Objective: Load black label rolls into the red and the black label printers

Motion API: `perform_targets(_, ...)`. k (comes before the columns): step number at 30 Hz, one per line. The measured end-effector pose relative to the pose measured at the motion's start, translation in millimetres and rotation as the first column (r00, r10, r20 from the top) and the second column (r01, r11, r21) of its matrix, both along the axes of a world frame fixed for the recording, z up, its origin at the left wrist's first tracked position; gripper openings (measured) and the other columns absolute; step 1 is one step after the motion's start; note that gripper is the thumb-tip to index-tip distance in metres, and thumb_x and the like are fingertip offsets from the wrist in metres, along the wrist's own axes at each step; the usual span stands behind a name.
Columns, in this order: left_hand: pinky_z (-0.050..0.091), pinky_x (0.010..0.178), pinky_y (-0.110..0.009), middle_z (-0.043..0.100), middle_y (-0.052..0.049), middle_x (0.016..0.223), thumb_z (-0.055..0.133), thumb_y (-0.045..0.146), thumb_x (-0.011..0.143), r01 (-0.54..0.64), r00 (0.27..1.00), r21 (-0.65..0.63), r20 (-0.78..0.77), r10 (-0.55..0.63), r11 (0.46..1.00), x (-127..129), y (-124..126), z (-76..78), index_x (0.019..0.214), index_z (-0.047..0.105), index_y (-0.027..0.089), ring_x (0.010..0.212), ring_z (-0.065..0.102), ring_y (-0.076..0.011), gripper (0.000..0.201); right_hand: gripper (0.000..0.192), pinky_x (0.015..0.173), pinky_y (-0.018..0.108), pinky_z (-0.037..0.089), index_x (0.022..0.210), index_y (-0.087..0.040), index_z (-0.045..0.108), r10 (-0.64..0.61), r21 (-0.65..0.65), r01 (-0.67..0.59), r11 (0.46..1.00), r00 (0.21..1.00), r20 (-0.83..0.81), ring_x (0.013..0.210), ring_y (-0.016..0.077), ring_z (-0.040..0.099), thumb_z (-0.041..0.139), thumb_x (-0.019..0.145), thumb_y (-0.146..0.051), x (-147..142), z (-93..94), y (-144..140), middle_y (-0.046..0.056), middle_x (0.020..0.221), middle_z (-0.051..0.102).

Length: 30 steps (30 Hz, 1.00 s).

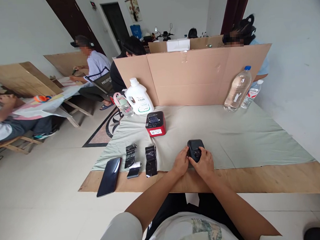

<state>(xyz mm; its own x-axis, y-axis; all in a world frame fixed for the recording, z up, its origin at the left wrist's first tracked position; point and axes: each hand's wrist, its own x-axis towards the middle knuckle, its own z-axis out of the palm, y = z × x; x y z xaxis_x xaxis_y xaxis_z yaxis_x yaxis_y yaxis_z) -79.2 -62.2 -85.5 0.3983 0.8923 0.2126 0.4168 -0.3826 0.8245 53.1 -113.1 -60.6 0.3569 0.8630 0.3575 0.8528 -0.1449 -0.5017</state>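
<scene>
Black device [195,149] on the green cloth [230,137] is clasped by left hand [181,163] and right hand [205,163].

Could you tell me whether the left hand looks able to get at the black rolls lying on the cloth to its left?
Probably yes: the left hand rests on the black device, and the black rolls lie close to its left with only bare cloth between.
</scene>
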Motion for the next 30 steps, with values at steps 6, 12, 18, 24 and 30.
perform_targets(6, 0.028, 0.114, -0.047, 0.049, -0.010, 0.139, 0.042, 0.013, 0.081, -0.029, 1.000, 0.005, -0.005, 0.029, 1.000, -1, 4, -6.1, 0.134, 0.048, 0.016, 0.132, 0.041, -0.0234, 0.054, 0.063, 0.088, 0.053, 0.042, 0.135, -0.019, 0.039, 0.109, 0.035, -0.113, 0.993, 0.988, 0.106, 0.110, 0.0350, 0.047, 0.056, 0.081, -0.046, -2, -12.7, -14, 0.021, 0.132, 0.040)
perform_targets(12, 0.030, 0.112, -0.046, 0.056, -0.009, 0.132, 0.046, 0.016, 0.081, -0.068, 0.998, 0.011, 0.019, 0.068, 0.998, 3, 4, -0.2, 0.127, 0.055, 0.018, 0.126, 0.046, -0.0244, 0.047, 0.065, 0.091, 0.054, 0.042, 0.142, -0.020, 0.033, 0.161, 0.012, -0.164, 0.986, 0.978, 0.129, 0.116, 0.0363, 0.045, 0.055, 0.083, -0.038, 1, -13.4, -23, 0.021, 0.143, 0.029)
perform_targets(18, 0.044, 0.096, -0.041, 0.069, -0.009, 0.103, 0.051, 0.016, 0.081, -0.194, 0.981, -0.189, -0.012, 0.195, 0.963, 9, 27, 12.8, 0.101, 0.068, 0.018, 0.102, 0.060, -0.0233, 0.027, 0.067, 0.100, 0.054, 0.036, 0.144, -0.018, 0.030, 0.217, 0.006, -0.221, 0.975, 0.960, 0.177, 0.134, 0.0383, 0.029, 0.054, 0.084, -0.034, 6, -10.1, -24, 0.018, 0.154, 0.012)
perform_targets(24, 0.049, 0.080, -0.031, 0.069, -0.005, 0.076, 0.067, 0.014, 0.068, -0.221, 0.959, -0.468, 0.055, 0.278, 0.856, 13, 58, 11.7, 0.074, 0.068, 0.016, 0.074, 0.062, -0.0165, 0.006, 0.068, 0.109, 0.049, 0.029, 0.146, -0.011, 0.025, 0.290, 0.036, -0.308, 0.951, 0.925, 0.244, 0.143, 0.0307, 0.017, 0.050, 0.087, -0.033, 9, -12.6, -22, 0.017, 0.153, 0.024)
perform_targets(30, 0.048, 0.057, -0.026, 0.063, 0.000, 0.062, 0.070, 0.007, 0.057, -0.120, 0.983, -0.647, 0.028, 0.181, 0.753, 12, 79, 22.7, 0.088, 0.067, 0.013, 0.055, 0.055, -0.0123, 0.032, 0.064, 0.109, 0.048, 0.029, 0.144, -0.011, 0.031, 0.309, 0.058, -0.337, 0.940, 0.910, 0.276, 0.142, 0.0298, 0.021, 0.050, 0.087, -0.034, 15, -17.1, -18, 0.017, 0.151, 0.030)
